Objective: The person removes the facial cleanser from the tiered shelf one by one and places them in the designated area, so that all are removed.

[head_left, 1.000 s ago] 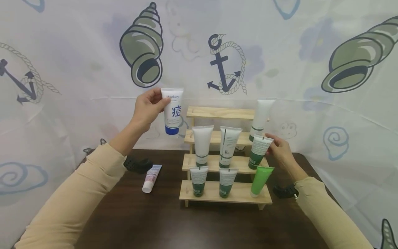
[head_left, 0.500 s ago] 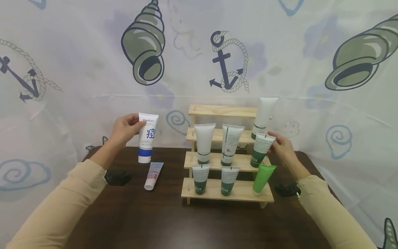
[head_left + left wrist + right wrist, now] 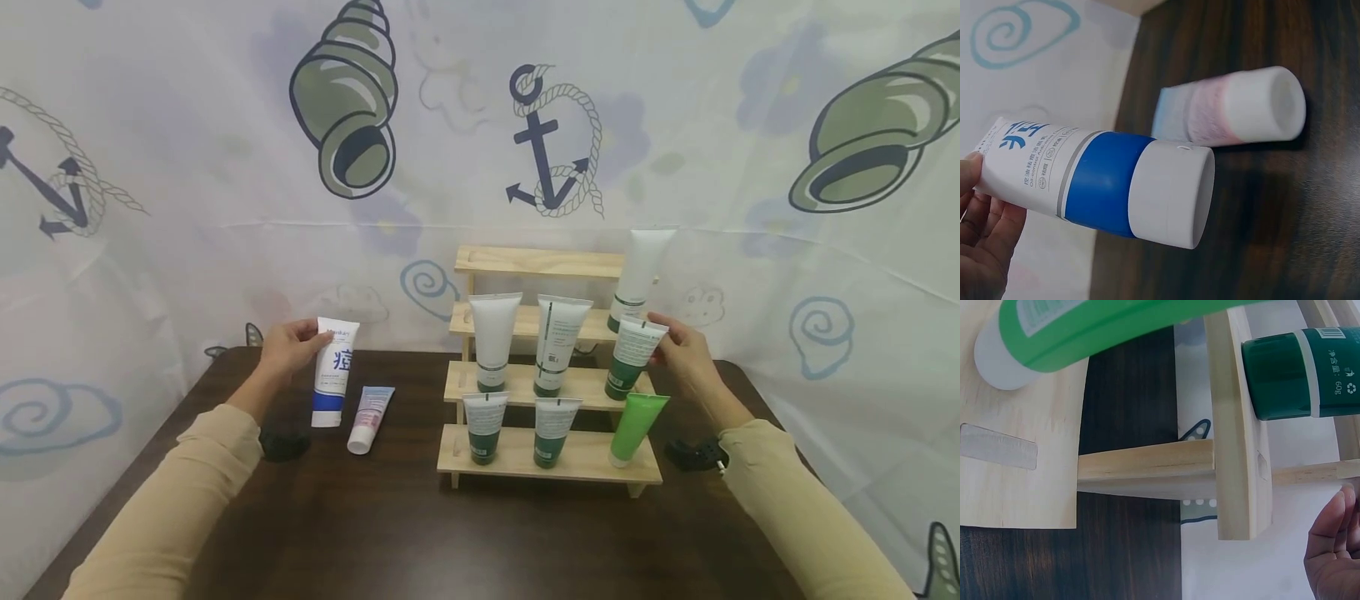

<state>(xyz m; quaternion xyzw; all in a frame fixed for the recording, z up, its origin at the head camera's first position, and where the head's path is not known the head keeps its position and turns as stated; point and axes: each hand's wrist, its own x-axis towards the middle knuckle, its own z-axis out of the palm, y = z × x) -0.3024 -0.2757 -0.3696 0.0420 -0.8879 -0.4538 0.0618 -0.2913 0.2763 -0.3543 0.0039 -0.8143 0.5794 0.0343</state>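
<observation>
My left hand (image 3: 287,348) pinches a white-and-blue squeeze tube (image 3: 333,371) near its flat top end. Its white cap points down, close over the dark table, left of a small pink-and-blue tube (image 3: 371,419) that lies there. In the left wrist view, the hand (image 3: 988,240) shows only its fingers at the tube's end. At the right side of a stepped wooden display rack (image 3: 480,454), my right hand (image 3: 686,354) stays behind a green-and-white tube (image 3: 630,358). The right wrist view shows its bent fingers (image 3: 1329,528) at the rack's side strut (image 3: 1304,473).
On the rack's lowest step stand two small green-and-white tubes (image 3: 484,425) and a bright green tube (image 3: 636,425). Two taller white tubes (image 3: 493,342) share the step above with the green-and-white one. A large white tube (image 3: 641,271) stands higher, and patterned cloth (image 3: 435,167) hangs behind.
My left hand has carried the white-and-blue tube down and to the left, from beside the rack's top to close over the table. The right hand has stayed at the rack's side.
</observation>
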